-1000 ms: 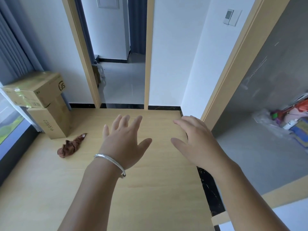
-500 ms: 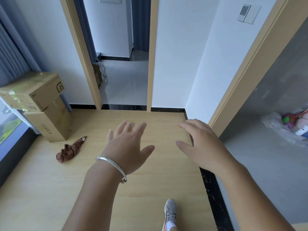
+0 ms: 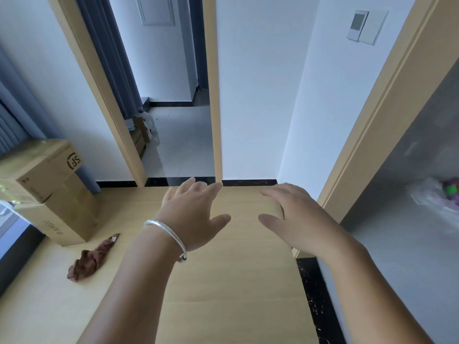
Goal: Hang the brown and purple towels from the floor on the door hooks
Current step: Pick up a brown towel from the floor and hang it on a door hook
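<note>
1. Two hands are in view. The left hand (image 3: 191, 217) and the right hand (image 3: 295, 219) are both stretched forward above the wooden floor (image 3: 236, 294), palms down, fingers straight and a little spread. They hold nothing and touch nothing. One silver bracelet (image 3: 169, 235) sits on the left wrist.
2. Only one towel is visible: the brown towel (image 3: 90, 258). It lies crumpled on the wooden floor at the lower left, well apart from both hands. No purple towel shows in this view.
3. The brown towel is a long bundle. Its long axis runs diagonally, from the thick end near the camera at the left up to a thin end that points toward the cardboard boxes (image 3: 49, 189).
4. There are two cardboard boxes, stacked one on another, against the left wall beside the curtain (image 3: 15, 115). The thin end of the towel lies just beside the lower box.
5. The wooden floor between the hands and the towel is bare. A black threshold strip (image 3: 315, 294) borders it at the right, next to a grey floor (image 3: 397, 244). Ahead, a doorway (image 3: 178, 145) opens onto a tiled room.
</note>
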Available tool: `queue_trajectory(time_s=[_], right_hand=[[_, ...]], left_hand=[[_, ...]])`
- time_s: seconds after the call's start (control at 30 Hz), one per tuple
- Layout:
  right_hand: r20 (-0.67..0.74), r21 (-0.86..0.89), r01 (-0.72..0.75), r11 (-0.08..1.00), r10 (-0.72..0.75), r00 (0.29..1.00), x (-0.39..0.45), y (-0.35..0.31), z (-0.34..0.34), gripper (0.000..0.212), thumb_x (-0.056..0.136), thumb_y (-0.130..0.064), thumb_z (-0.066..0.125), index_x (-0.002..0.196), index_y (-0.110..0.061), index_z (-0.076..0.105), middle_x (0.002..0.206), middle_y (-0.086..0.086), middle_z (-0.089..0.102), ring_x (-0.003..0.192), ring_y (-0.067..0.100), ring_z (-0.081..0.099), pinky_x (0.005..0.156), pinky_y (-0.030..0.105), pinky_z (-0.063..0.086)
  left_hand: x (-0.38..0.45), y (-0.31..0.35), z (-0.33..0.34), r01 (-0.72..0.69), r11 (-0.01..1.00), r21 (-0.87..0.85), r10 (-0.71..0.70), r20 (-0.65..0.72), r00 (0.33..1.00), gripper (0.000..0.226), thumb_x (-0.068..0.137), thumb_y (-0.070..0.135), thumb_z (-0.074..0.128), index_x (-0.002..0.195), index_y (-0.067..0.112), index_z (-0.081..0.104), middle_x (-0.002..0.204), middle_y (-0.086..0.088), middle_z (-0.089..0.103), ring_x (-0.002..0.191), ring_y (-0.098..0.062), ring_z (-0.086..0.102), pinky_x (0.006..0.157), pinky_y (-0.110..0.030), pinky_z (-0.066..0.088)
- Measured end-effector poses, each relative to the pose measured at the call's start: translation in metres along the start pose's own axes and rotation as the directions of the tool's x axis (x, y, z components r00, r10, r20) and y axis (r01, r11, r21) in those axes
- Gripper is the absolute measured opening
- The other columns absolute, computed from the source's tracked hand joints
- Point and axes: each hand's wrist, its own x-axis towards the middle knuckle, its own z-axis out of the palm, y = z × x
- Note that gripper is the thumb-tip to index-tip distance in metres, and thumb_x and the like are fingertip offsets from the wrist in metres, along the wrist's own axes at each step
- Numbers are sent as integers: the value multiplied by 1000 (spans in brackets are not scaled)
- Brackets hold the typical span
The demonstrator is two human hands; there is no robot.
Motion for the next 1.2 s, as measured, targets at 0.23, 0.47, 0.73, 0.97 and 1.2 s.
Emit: queue_trajectory(time_s=[0.23,0.47,0.73,0.97,1.2], right_hand=[[59,43,-28,999,25,998,52,50,-21,52,91,-45,53,140,-36,39,143,-20,37,135,1,24,99,22,27],[50,68,-50,996,47,998,121,82,-24,52,91,-44,53,140,-36,39,143,-21,37,134,0,24,99,21,27],[67,10,-66,998,65,996,243,108,-33,52,92,-44,51,142,-36,38,144,-20,36,135,0,26,102,23,30],[55,-44,-4,999,7,998,377,99,-44,51,92,-44,52,141,-36,40,143,-22,38,134,-1,28,98,19,28],[99,-25,79,997,-76,992,481,80,-22,50,92,-43,54,140,-36,41,143,-22,38,133,-1,30,99,22,31]], left_hand=[[72,18,5,-16,1000,-7,17,57,998,70,93,60,42,151,35,12,157,10,21,148,-15,1,118,-41,7],[157,15,4,-68,998,-10,68,56,996,69,92,59,43,151,33,17,151,8,32,144,-15,17,116,-39,17],[285,-14,-5,-116,989,-86,117,10,993,65,93,56,45,148,30,22,139,5,41,135,-15,28,110,-35,26],[395,-67,-30,-112,975,-192,99,-79,992,65,93,54,46,148,30,23,137,4,42,134,-15,27,109,-33,27],[452,-138,-37,-3,983,-184,-15,-95,995,64,92,55,45,147,30,25,140,5,40,135,-15,27,108,-32,24]])
